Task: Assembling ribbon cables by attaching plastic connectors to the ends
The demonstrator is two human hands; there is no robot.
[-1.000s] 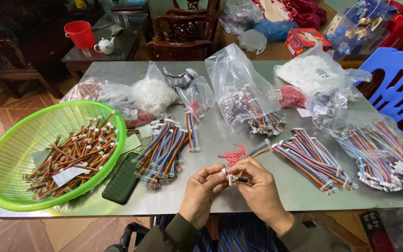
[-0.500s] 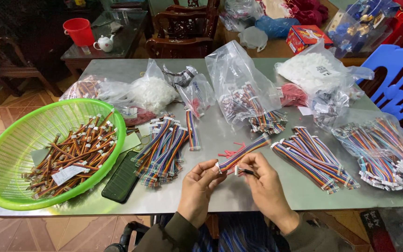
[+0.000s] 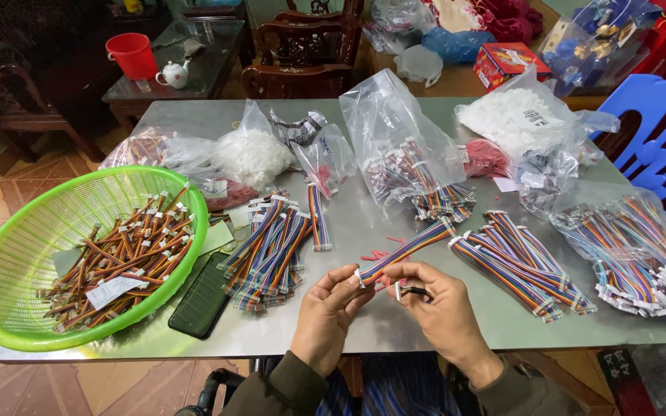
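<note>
Rainbow ribbon cable (image 3: 406, 248) pinched in left hand (image 3: 330, 314); right hand (image 3: 439, 308) grasps black connector (image 3: 412, 291).

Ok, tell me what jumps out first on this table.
The bright green basket of brown wire pieces at the left edge. At front centre, the left hand pinches a rainbow ribbon cable, the right hand beside it; more cable bundles lie between.

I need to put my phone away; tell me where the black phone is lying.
In the head view, the black phone lies flat on the grey table, left of the left hand, between the green basket and the rainbow cable pile.
</note>
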